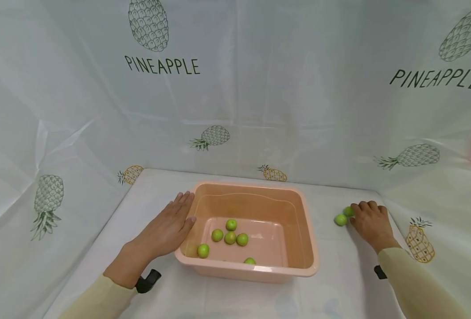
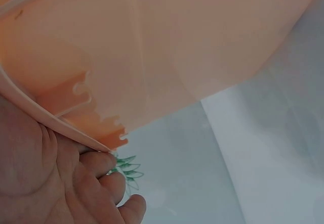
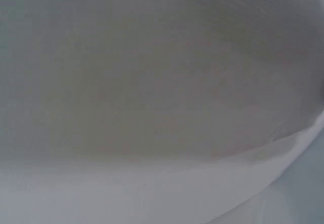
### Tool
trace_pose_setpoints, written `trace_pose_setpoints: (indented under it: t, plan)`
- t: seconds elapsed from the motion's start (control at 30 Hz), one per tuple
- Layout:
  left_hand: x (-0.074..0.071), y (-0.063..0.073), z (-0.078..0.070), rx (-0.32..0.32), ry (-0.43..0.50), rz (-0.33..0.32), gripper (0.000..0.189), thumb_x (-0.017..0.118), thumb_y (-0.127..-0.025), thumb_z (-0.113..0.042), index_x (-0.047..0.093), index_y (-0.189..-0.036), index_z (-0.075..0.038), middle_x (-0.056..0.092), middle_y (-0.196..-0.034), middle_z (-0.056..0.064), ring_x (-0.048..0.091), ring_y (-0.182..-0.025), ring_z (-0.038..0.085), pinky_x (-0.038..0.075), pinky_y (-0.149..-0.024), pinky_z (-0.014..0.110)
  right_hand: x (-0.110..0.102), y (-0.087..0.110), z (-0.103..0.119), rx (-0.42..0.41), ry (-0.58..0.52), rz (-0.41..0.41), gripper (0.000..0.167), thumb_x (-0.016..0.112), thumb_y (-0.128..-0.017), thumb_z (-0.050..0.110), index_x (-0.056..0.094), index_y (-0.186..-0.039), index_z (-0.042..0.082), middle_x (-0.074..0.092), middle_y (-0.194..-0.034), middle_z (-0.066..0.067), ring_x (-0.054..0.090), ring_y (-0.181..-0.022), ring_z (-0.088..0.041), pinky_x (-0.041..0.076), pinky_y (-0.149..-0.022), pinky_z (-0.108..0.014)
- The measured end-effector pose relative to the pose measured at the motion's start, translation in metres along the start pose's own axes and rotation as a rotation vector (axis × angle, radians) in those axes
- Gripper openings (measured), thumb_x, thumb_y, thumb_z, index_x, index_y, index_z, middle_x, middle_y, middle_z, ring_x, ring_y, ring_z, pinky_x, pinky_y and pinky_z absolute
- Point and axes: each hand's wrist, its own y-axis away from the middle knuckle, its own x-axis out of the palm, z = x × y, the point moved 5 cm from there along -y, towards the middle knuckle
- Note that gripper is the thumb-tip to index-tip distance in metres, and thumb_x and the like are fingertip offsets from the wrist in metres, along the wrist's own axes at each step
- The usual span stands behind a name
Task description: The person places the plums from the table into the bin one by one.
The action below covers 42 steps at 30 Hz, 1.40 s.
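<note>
A peach-coloured plastic basin [image 1: 259, 269] stands on the white table, with several small round green fruits [image 1: 230, 238] on its floor. My left hand [image 1: 170, 225] rests along the basin's left rim with its fingers straight and the thumb reaching over the edge. From below, the left wrist view shows the palm [image 2: 55, 178] against the rim. Right of the basin, my right hand [image 1: 371, 223] grips a green fruit [image 1: 348, 211] with curled fingers, which hide part of it. Another green fruit [image 1: 340, 219] lies right beside it on the table.
A white cloth with pineapple prints [image 1: 275, 110] hangs behind the table [image 1: 235, 297] and along both sides. The right wrist view holds only pale cloth [image 3: 152, 193] and shadow. The table's right edge runs close past my right hand.
</note>
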Motion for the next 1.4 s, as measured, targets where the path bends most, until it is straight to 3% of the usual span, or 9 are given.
trace_pose_setpoints:
  t: [0.27, 0.53, 0.8, 0.93, 1.13, 1.27, 1.4]
  plan:
    - [0.000, 0.000, -0.001, -0.003, 0.006, 0.002, 0.064, 0.044, -0.113, -0.028, 0.025, -0.164, 0.007, 0.028, -0.170, 0.025, 0.021, -0.160, 0.044, 0.026, -0.128, 0.061, 0.002, -0.003, -0.005, 0.064, -0.035, -0.035, 0.042, 0.079, -0.091, 0.018, 0.056, -0.117, -0.005, 0.058, -0.112, -0.027, 0.046, -0.115, -0.053, 0.040, -0.092, -0.074]
    - [-0.002, 0.002, -0.002, 0.006, -0.008, -0.001, 0.064, 0.045, -0.113, -0.028, 0.026, -0.163, 0.008, 0.029, -0.170, 0.026, 0.021, -0.160, 0.045, 0.028, -0.127, 0.062, -0.013, -0.004, -0.002, 0.004, 0.054, -0.161, 0.044, 0.081, -0.085, 0.021, 0.044, -0.096, -0.001, 0.049, -0.093, -0.020, 0.047, -0.102, -0.048, 0.041, -0.092, -0.070]
    - [-0.002, 0.000, -0.002, 0.030, -0.076, -0.011, 0.065, 0.046, -0.112, -0.029, 0.029, -0.162, 0.009, 0.029, -0.170, 0.026, 0.023, -0.160, 0.044, 0.028, -0.127, 0.062, -0.034, -0.007, 0.011, -0.116, 0.010, -0.349, 0.040, 0.051, -0.095, 0.039, 0.046, -0.095, -0.001, 0.050, -0.092, -0.021, 0.049, -0.098, -0.048, 0.042, -0.090, -0.069]
    - [-0.004, -0.002, -0.004, 0.037, -0.124, -0.016, 0.064, 0.046, -0.112, -0.029, 0.031, -0.161, 0.008, 0.030, -0.169, 0.026, 0.024, -0.159, 0.045, 0.028, -0.127, 0.062, -0.053, -0.012, 0.027, -0.153, -0.015, -0.462, 0.046, 0.044, -0.098, 0.043, 0.048, -0.093, -0.002, 0.052, -0.088, -0.021, 0.050, -0.092, -0.049, 0.042, -0.084, -0.068]
    - [-0.005, -0.003, -0.006, 0.023, -0.175, 0.002, 0.065, 0.045, -0.112, -0.032, 0.031, -0.162, 0.007, 0.029, -0.170, 0.024, 0.023, -0.160, 0.043, 0.026, -0.128, 0.060, -0.091, -0.022, 0.067, -0.227, -0.040, -0.624, 0.045, 0.048, -0.096, 0.041, 0.054, -0.092, -0.004, 0.055, -0.083, -0.021, 0.052, -0.084, -0.048, 0.040, -0.074, -0.062]
    - [-0.005, -0.003, -0.007, 0.029, -0.190, -0.004, 0.065, 0.047, -0.111, -0.032, 0.032, -0.161, 0.007, 0.031, -0.169, 0.025, 0.025, -0.160, 0.043, 0.027, -0.128, 0.060, -0.122, -0.030, 0.098, -0.261, -0.077, -0.638, 0.048, 0.047, -0.097, 0.044, 0.056, -0.094, -0.004, 0.056, -0.085, -0.020, 0.052, -0.083, -0.046, 0.039, -0.073, -0.060]
    - [-0.006, -0.003, -0.008, 0.032, -0.188, -0.011, 0.065, 0.047, -0.111, -0.032, 0.033, -0.161, 0.008, 0.031, -0.169, 0.026, 0.026, -0.159, 0.044, 0.027, -0.128, 0.060, -0.147, -0.037, 0.130, -0.281, -0.123, -0.572, 0.049, 0.047, -0.095, 0.045, 0.057, -0.095, -0.002, 0.057, -0.088, -0.019, 0.053, -0.087, -0.044, 0.040, -0.078, -0.060]
